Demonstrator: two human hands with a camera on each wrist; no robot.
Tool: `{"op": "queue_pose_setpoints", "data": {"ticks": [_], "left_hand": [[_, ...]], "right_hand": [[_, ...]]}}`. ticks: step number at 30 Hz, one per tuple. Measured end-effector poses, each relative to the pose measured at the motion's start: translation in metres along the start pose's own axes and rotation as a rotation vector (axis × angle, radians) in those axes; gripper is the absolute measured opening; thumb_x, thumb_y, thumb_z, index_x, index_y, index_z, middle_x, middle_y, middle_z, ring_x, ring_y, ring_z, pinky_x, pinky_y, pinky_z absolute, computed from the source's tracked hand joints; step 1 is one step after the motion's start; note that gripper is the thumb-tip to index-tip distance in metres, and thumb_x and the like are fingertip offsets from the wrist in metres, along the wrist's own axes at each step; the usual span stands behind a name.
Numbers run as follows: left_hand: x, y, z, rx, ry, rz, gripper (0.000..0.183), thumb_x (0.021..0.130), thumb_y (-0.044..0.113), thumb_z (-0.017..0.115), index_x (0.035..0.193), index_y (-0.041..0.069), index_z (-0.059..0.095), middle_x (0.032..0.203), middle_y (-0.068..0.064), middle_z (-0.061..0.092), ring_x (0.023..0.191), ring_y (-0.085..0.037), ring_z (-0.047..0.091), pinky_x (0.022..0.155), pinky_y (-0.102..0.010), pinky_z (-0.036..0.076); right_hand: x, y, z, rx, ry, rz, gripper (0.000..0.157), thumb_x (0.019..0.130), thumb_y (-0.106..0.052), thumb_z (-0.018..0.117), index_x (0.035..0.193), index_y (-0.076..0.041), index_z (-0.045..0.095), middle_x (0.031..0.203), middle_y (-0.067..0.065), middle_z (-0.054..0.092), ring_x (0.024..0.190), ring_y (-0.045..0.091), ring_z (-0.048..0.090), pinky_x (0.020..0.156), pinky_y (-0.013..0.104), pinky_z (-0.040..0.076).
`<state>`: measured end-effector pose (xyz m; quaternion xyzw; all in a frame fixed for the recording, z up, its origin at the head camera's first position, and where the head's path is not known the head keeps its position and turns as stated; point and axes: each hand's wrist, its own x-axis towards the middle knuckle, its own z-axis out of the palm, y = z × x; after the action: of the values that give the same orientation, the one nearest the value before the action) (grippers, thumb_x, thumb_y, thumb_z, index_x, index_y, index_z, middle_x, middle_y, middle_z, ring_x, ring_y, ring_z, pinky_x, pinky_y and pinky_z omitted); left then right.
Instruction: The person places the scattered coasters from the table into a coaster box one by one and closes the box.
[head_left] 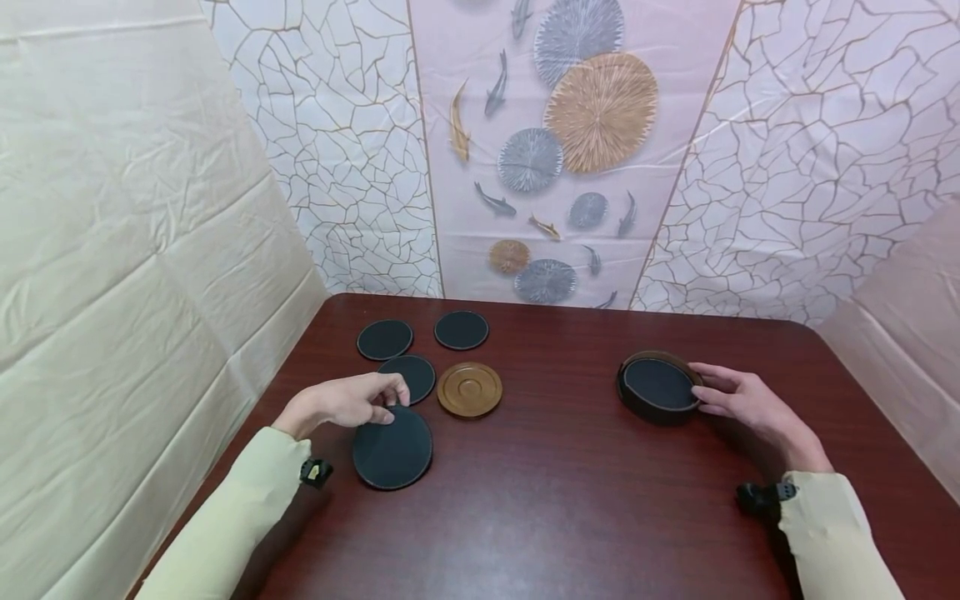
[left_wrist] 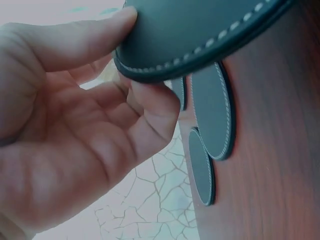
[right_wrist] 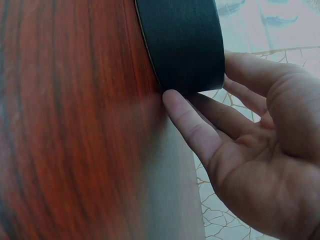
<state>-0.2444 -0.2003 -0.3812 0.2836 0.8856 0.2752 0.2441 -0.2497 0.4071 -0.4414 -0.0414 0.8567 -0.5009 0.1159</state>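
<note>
My left hand (head_left: 356, 400) pinches the edge of a round black coaster (head_left: 393, 450) with pale stitching, thumb on its upper face and fingers beneath. The left wrist view shows this coaster (left_wrist: 200, 30) tilted above the table. Near that hand lie more black coasters: one (head_left: 411, 377) just beyond it, one (head_left: 385, 339) farther back, and another (head_left: 461, 330) to the right. At the right, a round, dark coaster holder (head_left: 651, 410) stands on the table with a black coaster (head_left: 660, 383) inside. My right hand (head_left: 750, 404) touches the holder's right side with its fingers extended.
A brown round disc (head_left: 469, 390) with concentric rings lies right of the loose coasters. The dark red wooden table (head_left: 525, 500) has rounded back corners. Behind it hangs a patterned cloth (head_left: 525, 208), and a plain cream cloth (head_left: 135, 250) hangs at the left.
</note>
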Motion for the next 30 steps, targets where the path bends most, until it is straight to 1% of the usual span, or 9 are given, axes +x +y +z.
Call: {"op": "queue_pose_setpoints", "data": {"ticks": [3, 6, 10, 13, 16, 20, 22, 27, 30], "left_hand": [[0.0, 0.003, -0.002, -0.021, -0.005, 0.025, 0.02, 0.096, 0.001, 0.057, 0.11, 0.015, 0.054, 0.098, -0.004, 0.053, 0.091, -0.02, 0.049, 0.074, -0.03, 0.043], [0.003, 0.006, -0.003, -0.053, 0.005, 0.024, 0.018, 0.096, 0.004, 0.057, 0.112, 0.013, 0.054, 0.099, -0.005, 0.053, 0.091, -0.02, 0.049, 0.075, -0.031, 0.043], [0.011, 0.011, -0.004, -0.157, 0.05, -0.028, 0.017, 0.097, 0.007, 0.058, 0.113, 0.01, 0.054, 0.099, -0.007, 0.053, 0.083, -0.02, 0.05, 0.069, -0.034, 0.046], [0.019, 0.016, -0.004, -0.249, 0.099, -0.067, 0.018, 0.096, 0.008, 0.059, 0.114, 0.008, 0.055, 0.097, -0.009, 0.054, 0.077, -0.02, 0.051, 0.064, -0.038, 0.048], [0.029, 0.02, -0.002, -0.321, 0.159, -0.075, 0.021, 0.096, 0.007, 0.06, 0.116, 0.005, 0.054, 0.095, -0.009, 0.055, 0.075, -0.02, 0.053, 0.063, -0.039, 0.05], [0.048, 0.026, 0.001, -0.424, 0.262, -0.074, 0.026, 0.096, 0.006, 0.06, 0.121, 0.002, 0.053, 0.093, -0.008, 0.057, 0.073, -0.016, 0.056, 0.063, -0.032, 0.053], [0.057, 0.03, 0.002, -0.474, 0.305, -0.081, 0.028, 0.096, 0.006, 0.06, 0.123, 0.002, 0.054, 0.093, -0.008, 0.057, 0.073, -0.016, 0.058, 0.063, -0.03, 0.054], [0.076, 0.041, 0.005, -0.593, 0.361, -0.119, 0.03, 0.097, 0.007, 0.059, 0.127, 0.008, 0.055, 0.098, -0.01, 0.059, 0.075, -0.018, 0.065, 0.067, -0.033, 0.058], [0.086, 0.047, 0.006, -0.669, 0.392, -0.116, 0.031, 0.098, 0.008, 0.058, 0.129, 0.008, 0.054, 0.101, -0.011, 0.06, 0.078, -0.018, 0.066, 0.069, -0.034, 0.059]], "right_hand": [[0.0, -0.001, 0.0, 0.007, -0.001, 0.004, 0.074, 0.097, -0.029, 0.063, 0.153, 0.0, 0.026, 0.15, 0.038, 0.031, 0.097, -0.001, 0.065, 0.085, 0.033, 0.058], [0.0, -0.001, 0.0, 0.01, 0.001, 0.003, 0.074, 0.096, -0.029, 0.063, 0.153, 0.0, 0.025, 0.15, 0.038, 0.03, 0.097, 0.0, 0.066, 0.085, 0.033, 0.058], [0.001, 0.0, 0.0, 0.013, -0.001, 0.005, 0.075, 0.096, -0.029, 0.064, 0.153, 0.0, 0.026, 0.15, 0.038, 0.031, 0.097, 0.0, 0.066, 0.085, 0.033, 0.058], [0.002, 0.001, 0.0, 0.016, -0.003, 0.005, 0.075, 0.096, -0.03, 0.064, 0.153, -0.001, 0.026, 0.15, 0.037, 0.031, 0.097, 0.0, 0.066, 0.085, 0.032, 0.058], [0.002, 0.002, -0.001, 0.009, -0.002, -0.001, 0.074, 0.096, -0.029, 0.064, 0.153, -0.001, 0.026, 0.15, 0.037, 0.032, 0.097, 0.001, 0.066, 0.084, 0.032, 0.058], [0.001, 0.002, -0.001, 0.006, 0.003, -0.003, 0.072, 0.097, -0.027, 0.063, 0.153, 0.0, 0.026, 0.149, 0.037, 0.032, 0.096, 0.001, 0.067, 0.084, 0.032, 0.058], [0.001, 0.001, -0.001, 0.01, 0.004, 0.001, 0.072, 0.097, -0.027, 0.063, 0.153, 0.0, 0.026, 0.149, 0.037, 0.032, 0.096, 0.001, 0.067, 0.084, 0.032, 0.058], [0.001, 0.001, -0.001, 0.005, 0.002, 0.005, 0.073, 0.097, -0.028, 0.063, 0.153, 0.0, 0.026, 0.15, 0.037, 0.031, 0.097, 0.0, 0.067, 0.084, 0.031, 0.058], [0.001, 0.001, -0.001, 0.001, 0.002, -0.004, 0.072, 0.097, -0.027, 0.063, 0.153, 0.001, 0.026, 0.149, 0.037, 0.031, 0.097, -0.001, 0.066, 0.084, 0.031, 0.058]]}}
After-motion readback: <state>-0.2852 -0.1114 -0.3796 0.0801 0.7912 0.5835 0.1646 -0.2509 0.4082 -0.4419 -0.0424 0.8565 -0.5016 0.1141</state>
